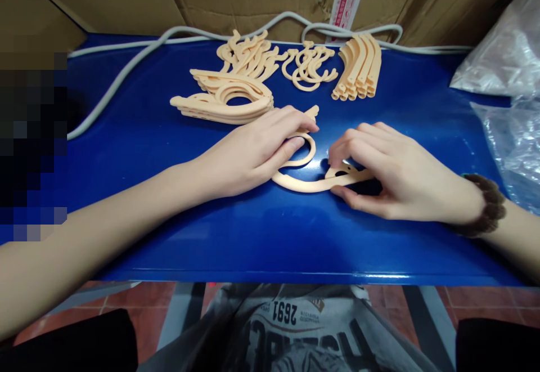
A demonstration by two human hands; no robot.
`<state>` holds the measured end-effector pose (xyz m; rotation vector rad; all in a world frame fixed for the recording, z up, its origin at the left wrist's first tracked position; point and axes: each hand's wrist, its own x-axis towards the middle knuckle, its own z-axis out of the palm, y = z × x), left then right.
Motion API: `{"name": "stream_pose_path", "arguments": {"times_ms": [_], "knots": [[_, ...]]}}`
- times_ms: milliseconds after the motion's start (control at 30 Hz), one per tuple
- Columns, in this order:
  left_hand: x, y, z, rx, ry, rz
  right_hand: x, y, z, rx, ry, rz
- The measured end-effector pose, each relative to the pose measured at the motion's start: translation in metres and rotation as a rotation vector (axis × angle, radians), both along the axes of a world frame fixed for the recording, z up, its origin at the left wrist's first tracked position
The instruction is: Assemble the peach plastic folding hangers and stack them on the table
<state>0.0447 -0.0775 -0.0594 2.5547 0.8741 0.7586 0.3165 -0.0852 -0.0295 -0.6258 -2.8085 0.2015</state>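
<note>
A beige plastic folding hanger (301, 183) lies low over the blue table between my hands, its curved hook part looping out from under my left fingers. My left hand (264, 147) is closed over its left end, thumb and fingers pressed on the plastic, hiding part of it. At the other end, my right hand (375, 166) pinches the hanger between thumb and fingers, near an arm piece with a hole. The right palm covers the far tip. Just behind my left hand rests a stack of similar beige hangers (223, 110).
Behind are a heap of beige curved pieces (253, 57), loose beige hooks (310, 68) and a bundle of hollow beige arms (358, 68). A white cable (130, 68) runs along the back by cardboard boxes (236, 0). Clear plastic bags (498, 62) sit at right.
</note>
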Motion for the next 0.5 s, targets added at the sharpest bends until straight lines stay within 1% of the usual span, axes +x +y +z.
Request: {"name": "stream_pose_path", "arguments": {"times_ms": [100, 300, 500], "knots": [[0.001, -0.0015, 0.0008, -0.016, -0.013, 0.016, 0.0025, 0.0033, -0.0001, -0.005, 0.002, -0.009], [0.0004, -0.0014, 0.0015, -0.012, -0.015, 0.004, 0.0053, 0.0053, -0.0001, -0.017, 0.002, -0.015], [-0.0022, 0.0009, 0.0004, -0.045, -0.061, -0.04, 0.0087, 0.0099, 0.0007, 0.04, 0.011, -0.003]]}}
